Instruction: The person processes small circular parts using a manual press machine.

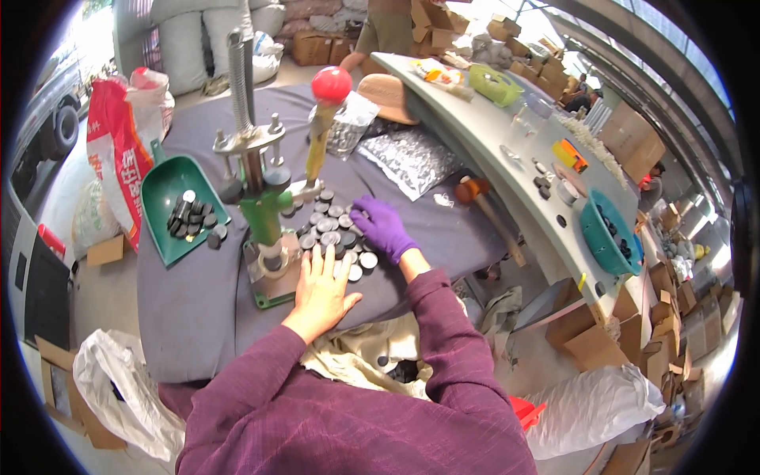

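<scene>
A pile of small round caps (326,226), grey, black and silvery, lies on the dark cloth beside a green hand press (264,218). My bare left hand (321,293) rests with fingers spread at the pile's near edge, close to the press base. On the right side of the pile is my right hand (385,227) in a purple glove, its fingers slightly bent and touching the caps. Neither hand visibly grips a cap. The press lever, topped with a red ball (331,85), stands up. Left of the press, a green dustpan (162,178) holds more black caps.
Behind the pile lie a clear bag of silvery pieces (412,158), a straw hat (386,98) and a hammer (491,210). A long grey table (491,119) on the right bears a teal basket (599,237). Sacks and cartons surround the work place; another person stands at the back.
</scene>
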The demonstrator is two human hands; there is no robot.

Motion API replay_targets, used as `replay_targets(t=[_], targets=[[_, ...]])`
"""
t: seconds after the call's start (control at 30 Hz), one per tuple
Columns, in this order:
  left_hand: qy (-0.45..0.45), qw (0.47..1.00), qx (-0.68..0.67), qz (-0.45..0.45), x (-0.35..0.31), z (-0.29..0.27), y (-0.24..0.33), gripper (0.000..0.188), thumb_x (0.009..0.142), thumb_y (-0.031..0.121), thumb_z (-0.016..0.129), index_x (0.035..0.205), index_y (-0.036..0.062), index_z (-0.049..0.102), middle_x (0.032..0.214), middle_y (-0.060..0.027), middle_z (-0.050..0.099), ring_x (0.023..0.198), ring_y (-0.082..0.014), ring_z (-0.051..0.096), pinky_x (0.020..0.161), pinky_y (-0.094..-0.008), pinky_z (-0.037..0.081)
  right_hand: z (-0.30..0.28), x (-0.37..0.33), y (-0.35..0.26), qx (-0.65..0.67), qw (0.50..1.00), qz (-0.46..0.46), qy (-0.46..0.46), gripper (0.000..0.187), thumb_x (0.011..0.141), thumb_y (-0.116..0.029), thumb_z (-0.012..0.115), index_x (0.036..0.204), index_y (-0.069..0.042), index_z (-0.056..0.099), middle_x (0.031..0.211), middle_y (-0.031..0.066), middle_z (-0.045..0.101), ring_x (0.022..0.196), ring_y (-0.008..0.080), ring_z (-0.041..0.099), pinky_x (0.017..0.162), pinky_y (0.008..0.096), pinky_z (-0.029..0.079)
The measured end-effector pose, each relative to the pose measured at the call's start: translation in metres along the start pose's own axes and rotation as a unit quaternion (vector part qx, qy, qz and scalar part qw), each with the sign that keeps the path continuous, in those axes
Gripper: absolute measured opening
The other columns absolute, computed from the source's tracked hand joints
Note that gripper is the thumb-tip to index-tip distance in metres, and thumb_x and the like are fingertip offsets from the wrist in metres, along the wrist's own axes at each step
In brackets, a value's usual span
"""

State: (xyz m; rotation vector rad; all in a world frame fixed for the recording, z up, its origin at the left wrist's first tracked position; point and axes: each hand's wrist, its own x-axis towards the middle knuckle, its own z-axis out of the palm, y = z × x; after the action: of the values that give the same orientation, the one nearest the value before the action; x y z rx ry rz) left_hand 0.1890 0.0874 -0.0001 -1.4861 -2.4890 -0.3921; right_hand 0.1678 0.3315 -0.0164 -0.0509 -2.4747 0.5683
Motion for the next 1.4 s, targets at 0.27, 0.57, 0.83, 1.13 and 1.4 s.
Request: replay_targets(t=[0.27,0.57,0.83,1.13,1.4], targets=[[0.02,1.0,0.018,0.003,0.003,0.006,0.004,0.072,0.085,0.05,0.064,0.142,0.0091,0.047,0.143,-0.026,0.043,0.136,-0.0473,0.032,0.115,-0.0578,0.017,-0.012,0.001,-0.021,0.008,0.997,-0.029,-0.064,0.04,0.094,-0.036,0.057,0.118,-0.005,0.063,0.126,0.022,0.06,0.116,0.0382,0.056,0.101,0.0438,0.043],[0.044,0.999,-0.01,-0.017,0.004,0.007,0.0,0.067,0.083,0.043,0.069,0.137,0.0088,0.05,0.14,-0.0242,0.045,0.134,-0.046,0.034,0.111,-0.0655,0.019,-0.018,0.011,-0.021,0.256,0.959,0.117,0.015,0.039,0.095,-0.036,0.054,0.117,-0.005,0.063,0.112,0.0164,0.066,0.105,0.0369,0.061,0.091,0.0416,0.049],[0.082,0.996,-0.015,-0.013,0.006,0.014,0.006,0.068,0.079,0.042,0.073,0.135,0.0088,0.051,0.134,-0.0209,0.049,0.131,-0.0431,0.038,0.111,-0.0619,0.021,-0.001,-0.011,-0.014,0.083,0.995,0.027,-0.038,0.035,0.094,-0.037,0.054,0.113,-0.01,0.065,0.12,0.0112,0.064,0.116,0.0323,0.056,0.103,0.0502,0.037],[0.131,0.983,-0.123,0.028,0.003,0.023,0.006,0.064,0.071,0.028,0.08,0.127,0.0075,0.057,0.134,-0.0224,0.048,0.132,-0.0446,0.036,0.113,-0.0585,0.022,-0.026,-0.052,-0.045,0.144,0.988,-0.04,-0.042,0.029,0.09,-0.025,0.059,0.104,-0.001,0.066,0.106,0.0187,0.067,0.099,0.0383,0.062,0.089,0.044,0.049],[0.123,0.957,-0.223,0.136,-0.003,0.033,0.043,0.064,0.063,0.021,0.082,0.12,0.0071,0.057,0.13,-0.0137,0.052,0.131,-0.0383,0.04,0.105,-0.0533,0.031,-0.068,-0.123,-0.059,0.141,0.989,0.047,-0.008,0.024,0.091,-0.017,0.058,0.105,0.001,0.067,0.106,0.0182,0.068,0.099,0.0351,0.063,0.089,0.0421,0.049]])
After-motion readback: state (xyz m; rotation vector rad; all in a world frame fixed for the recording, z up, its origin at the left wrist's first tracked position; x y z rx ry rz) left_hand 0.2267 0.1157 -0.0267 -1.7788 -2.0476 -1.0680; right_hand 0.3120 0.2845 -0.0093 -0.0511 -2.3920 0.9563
